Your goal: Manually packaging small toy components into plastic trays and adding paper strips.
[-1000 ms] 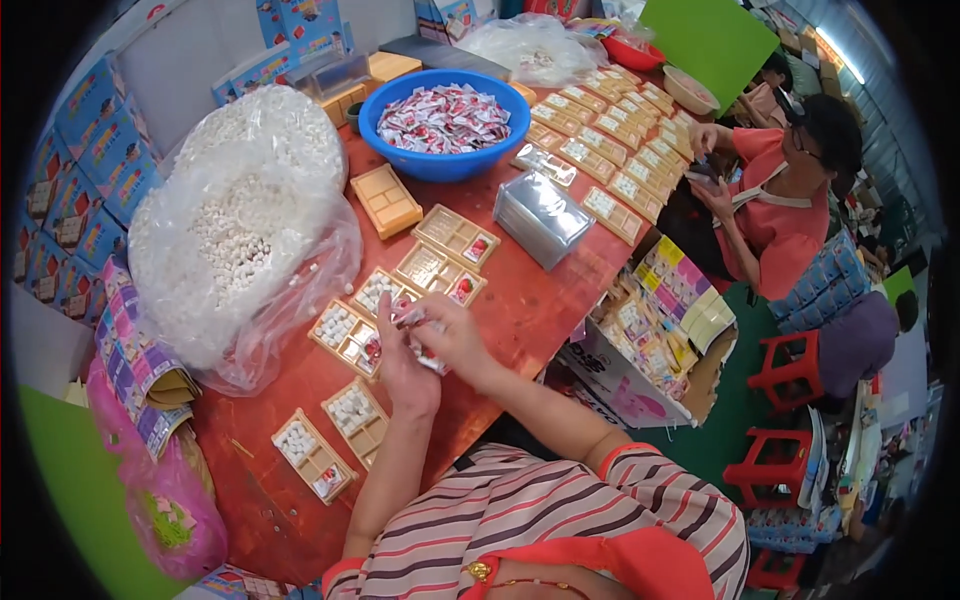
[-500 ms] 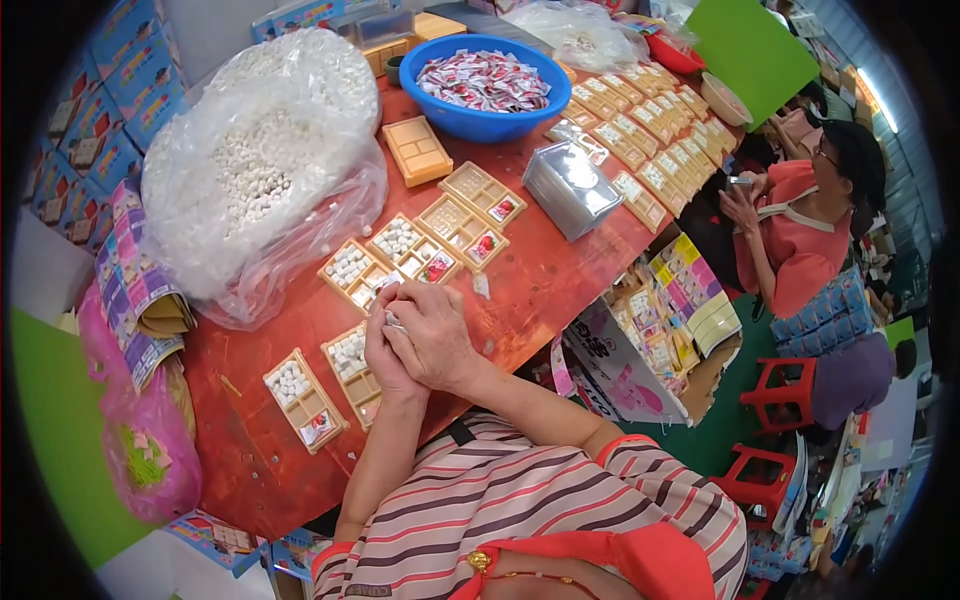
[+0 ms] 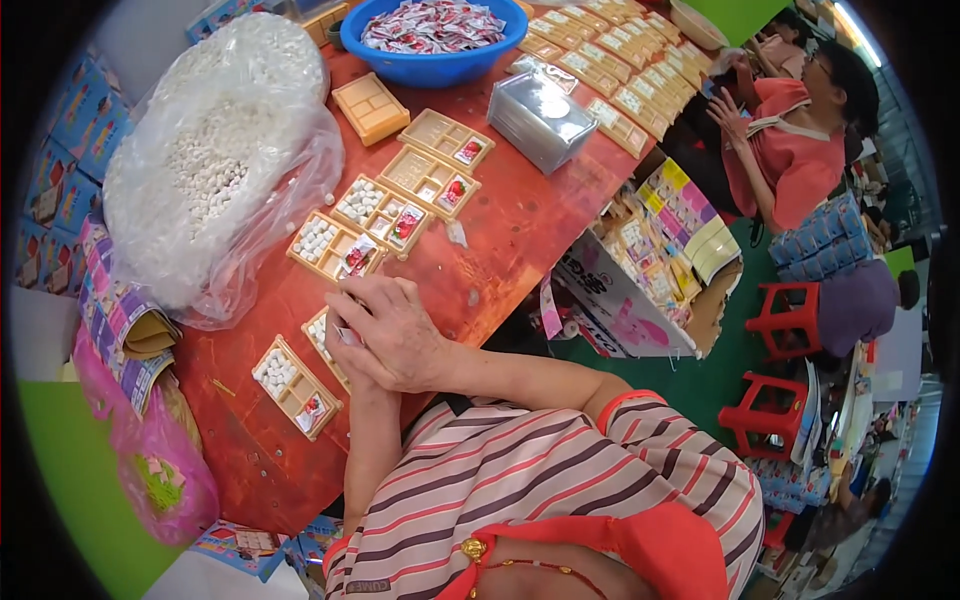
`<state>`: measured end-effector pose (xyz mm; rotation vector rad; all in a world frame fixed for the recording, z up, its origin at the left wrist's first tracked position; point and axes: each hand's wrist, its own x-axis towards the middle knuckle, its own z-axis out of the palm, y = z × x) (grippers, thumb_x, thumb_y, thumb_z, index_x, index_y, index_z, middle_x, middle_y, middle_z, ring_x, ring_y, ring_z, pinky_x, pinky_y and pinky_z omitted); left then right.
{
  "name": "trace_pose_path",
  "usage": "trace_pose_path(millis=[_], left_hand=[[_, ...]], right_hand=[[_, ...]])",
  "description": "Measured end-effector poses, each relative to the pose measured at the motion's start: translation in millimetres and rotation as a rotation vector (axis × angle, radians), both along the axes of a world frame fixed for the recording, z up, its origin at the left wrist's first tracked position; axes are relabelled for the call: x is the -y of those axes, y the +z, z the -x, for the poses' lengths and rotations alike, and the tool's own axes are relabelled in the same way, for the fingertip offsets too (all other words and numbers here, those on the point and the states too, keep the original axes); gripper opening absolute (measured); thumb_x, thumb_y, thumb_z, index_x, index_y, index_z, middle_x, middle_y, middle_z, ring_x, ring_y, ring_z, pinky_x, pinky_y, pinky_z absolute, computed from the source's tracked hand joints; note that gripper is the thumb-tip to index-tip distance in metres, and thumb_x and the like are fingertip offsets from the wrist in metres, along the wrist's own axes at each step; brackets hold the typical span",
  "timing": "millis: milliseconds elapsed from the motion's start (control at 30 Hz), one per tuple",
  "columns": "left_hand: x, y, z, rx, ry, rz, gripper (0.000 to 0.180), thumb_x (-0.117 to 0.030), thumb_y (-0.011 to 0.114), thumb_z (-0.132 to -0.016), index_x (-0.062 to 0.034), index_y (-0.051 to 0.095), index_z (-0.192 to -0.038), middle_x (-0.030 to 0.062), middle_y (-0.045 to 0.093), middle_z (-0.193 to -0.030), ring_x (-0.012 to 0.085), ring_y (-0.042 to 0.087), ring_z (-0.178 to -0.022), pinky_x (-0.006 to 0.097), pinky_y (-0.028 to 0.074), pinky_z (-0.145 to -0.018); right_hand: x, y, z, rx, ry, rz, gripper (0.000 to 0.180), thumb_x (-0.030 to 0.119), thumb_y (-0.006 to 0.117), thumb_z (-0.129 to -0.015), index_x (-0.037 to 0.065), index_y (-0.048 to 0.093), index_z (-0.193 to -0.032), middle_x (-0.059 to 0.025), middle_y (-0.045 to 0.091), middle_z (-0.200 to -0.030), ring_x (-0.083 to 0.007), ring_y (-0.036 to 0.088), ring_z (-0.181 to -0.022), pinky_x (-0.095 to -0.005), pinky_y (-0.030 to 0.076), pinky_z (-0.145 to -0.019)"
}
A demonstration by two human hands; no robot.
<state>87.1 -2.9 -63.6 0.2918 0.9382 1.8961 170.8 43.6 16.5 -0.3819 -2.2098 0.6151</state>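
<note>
While the right hand (image 3: 395,335) lies folded over the left hand (image 3: 356,362), together perhaps steadying a pale scrap (image 3: 348,336), their exact grip hidden, part-filled trays (image 3: 337,247) sit just beyond them on the desk (image 3: 490,275), seemingly for easy reach.

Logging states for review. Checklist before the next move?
1. Hands apart: not ok, right hand lies over left hand.
2. Hand contents identifiable: cannot tell, mostly hidden.
3. Tray beside the hands in full view: not ok, partly covered.
4. Nearest-left tray holding white pieces and a printed packet: ok.
5. Blue basin stocked with small sachets: ok.
</note>
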Motion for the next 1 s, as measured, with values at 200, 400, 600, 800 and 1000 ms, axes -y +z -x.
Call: trace_pose_path(millis=[200, 400, 600, 800, 1000], left_hand=[[16, 15, 0, 0.243, 0.1, -0.218, 0.03, -0.022, 0.042, -0.098, -0.0007, 0.059, -0.111, 0.0129, 0.064, -0.104, 0.0228, 0.063, -0.095, 0.034, 0.051, -0.087], [20, 27, -2, 0.526, -0.006, -0.213, 0.029, -0.03, 0.048, -0.095, -0.005, 0.063, -0.096, 0.0077, 0.064, -0.082, 0.0172, 0.058, -0.056, 0.029, 0.043, -0.04], [52, 42, -11, 0.506, 0.051, -0.197, 0.029, -0.026, 0.044, -0.098, -0.0028, 0.061, -0.101, 0.0107, 0.065, -0.085, 0.0176, 0.058, -0.054, 0.028, 0.042, -0.039], [129, 56, -5, 0.518, 0.162, -0.127, 0.029, -0.03, 0.047, -0.096, -0.0042, 0.058, -0.101, 0.0138, 0.063, -0.081, 0.0207, 0.058, -0.051, 0.03, 0.042, -0.04], [175, 53, 15, 0.431, 0.363, -0.169, 0.027, -0.028, 0.045, -0.098, -0.0044, 0.058, -0.103, 0.0164, 0.062, -0.083, 0.0218, 0.057, -0.052, 0.032, 0.043, -0.041]], right_hand=[[-2, -16, -3, -0.121, 0.151, 0.287, 0.036, 0.013, 0.055, -0.086, 0.003, 0.055, -0.12, -0.0151, 0.052, -0.119, -0.0321, 0.05, -0.111, -0.0437, 0.035, -0.096], [-7, -23, -6, -0.314, 0.274, 1.191, 0.029, -0.008, 0.044, -0.089, -0.001, 0.058, -0.113, -0.0072, 0.062, -0.106, -0.0061, 0.056, -0.067, -0.0199, 0.048, -0.06], [-21, -32, -11, -0.355, 0.357, 1.476, 0.04, -0.008, 0.048, -0.084, 0.001, 0.054, -0.123, -0.0087, 0.062, -0.109, -0.0109, 0.061, -0.082, -0.0208, 0.048, -0.066], [-17, -32, -15, 0.012, 0.293, 1.349, 0.046, -0.009, 0.048, -0.081, 0.0, 0.053, -0.126, -0.0077, 0.061, -0.112, -0.011, 0.06, -0.093, -0.0214, 0.046, -0.068], [4, -27, 5, 0.209, 0.468, 0.597, 0.044, -0.013, 0.042, -0.084, 0.0, 0.054, -0.125, -0.0111, 0.061, -0.114, -0.018, 0.06, -0.102, -0.0264, 0.049, -0.082]])
